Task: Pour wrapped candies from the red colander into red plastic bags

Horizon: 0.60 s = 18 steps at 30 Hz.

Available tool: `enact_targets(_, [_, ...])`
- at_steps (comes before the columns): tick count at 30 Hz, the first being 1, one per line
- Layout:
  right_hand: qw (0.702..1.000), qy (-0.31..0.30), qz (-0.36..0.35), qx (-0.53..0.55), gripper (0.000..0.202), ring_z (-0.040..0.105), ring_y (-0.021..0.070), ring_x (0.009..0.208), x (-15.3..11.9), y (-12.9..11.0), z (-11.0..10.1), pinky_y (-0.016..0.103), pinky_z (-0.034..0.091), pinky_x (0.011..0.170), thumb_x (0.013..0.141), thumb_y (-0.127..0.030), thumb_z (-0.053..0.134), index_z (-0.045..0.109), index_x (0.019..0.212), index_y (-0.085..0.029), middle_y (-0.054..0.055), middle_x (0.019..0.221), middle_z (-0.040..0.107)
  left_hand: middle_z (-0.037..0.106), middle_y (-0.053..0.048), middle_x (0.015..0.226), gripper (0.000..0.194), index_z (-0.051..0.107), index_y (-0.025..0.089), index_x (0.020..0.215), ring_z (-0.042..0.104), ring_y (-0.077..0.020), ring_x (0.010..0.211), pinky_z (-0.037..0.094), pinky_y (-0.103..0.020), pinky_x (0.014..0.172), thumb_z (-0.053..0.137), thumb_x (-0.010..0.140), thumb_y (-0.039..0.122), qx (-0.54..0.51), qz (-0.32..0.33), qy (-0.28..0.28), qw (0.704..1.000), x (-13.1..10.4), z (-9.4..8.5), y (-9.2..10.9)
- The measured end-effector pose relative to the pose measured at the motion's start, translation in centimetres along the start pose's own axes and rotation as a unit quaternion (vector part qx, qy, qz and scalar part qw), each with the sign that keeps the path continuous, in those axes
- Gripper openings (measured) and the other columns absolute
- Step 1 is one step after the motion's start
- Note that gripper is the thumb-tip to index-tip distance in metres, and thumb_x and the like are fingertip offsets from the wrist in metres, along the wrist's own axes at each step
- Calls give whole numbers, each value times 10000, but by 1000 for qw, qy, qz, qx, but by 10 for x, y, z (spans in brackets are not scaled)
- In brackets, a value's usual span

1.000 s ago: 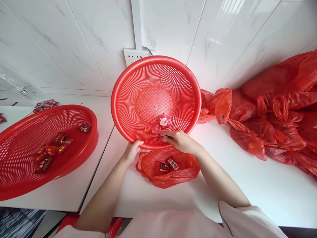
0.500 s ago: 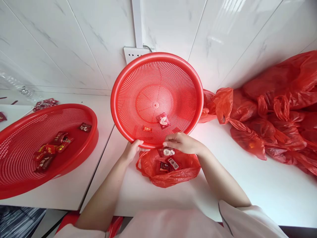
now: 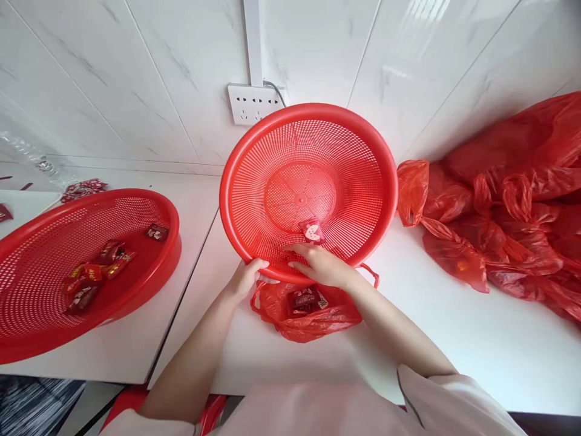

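A red perforated plastic basket (image 3: 245, 163) is tipped towards me. My left hand (image 3: 248, 278) grips its near rim, thumb over the top and fingers beneath. Inside the basket's near wall is my right hand (image 3: 320, 261), fingers stretched forward and thumb apart; I see nothing held in it. Just beyond those fingers lies a pink-and-red snack packet (image 3: 312, 231). Below the rim, an open red plastic bag (image 3: 304, 330) rests on the table with several dark red snack packets (image 3: 305, 300) in it. My right forearm partly covers the bag.
Another red basket (image 3: 170, 254) stands at left, holding several wrapped snacks (image 3: 93, 272). Tied red bags (image 3: 508, 206) are heaped on the right against the tiled wall. A power socket (image 3: 254, 103) is on the wall behind. A table seam (image 3: 188, 284) runs left of me.
The basket has shifted right and slightly lower. My right hand has gone from above the bag into the basket, and a packet has dropped into the bag. The small orange packet is out of sight.
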State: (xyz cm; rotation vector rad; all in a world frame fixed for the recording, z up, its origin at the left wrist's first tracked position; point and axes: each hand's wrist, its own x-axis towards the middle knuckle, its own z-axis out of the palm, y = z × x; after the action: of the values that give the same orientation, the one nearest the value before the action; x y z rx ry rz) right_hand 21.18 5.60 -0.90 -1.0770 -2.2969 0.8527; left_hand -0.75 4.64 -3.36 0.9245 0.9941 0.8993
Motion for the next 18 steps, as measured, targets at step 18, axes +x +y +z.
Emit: enact_targets(18, [880,55,107,460,467,605,88,591,1,5,-22,222,487,596,784,-369,726,516,1166,-200,-24,737,656,697,-84,893,176,669,115,829,668,-262,867,583,-368,664,604,746,255,-33,44,51,997,8,-15,6])
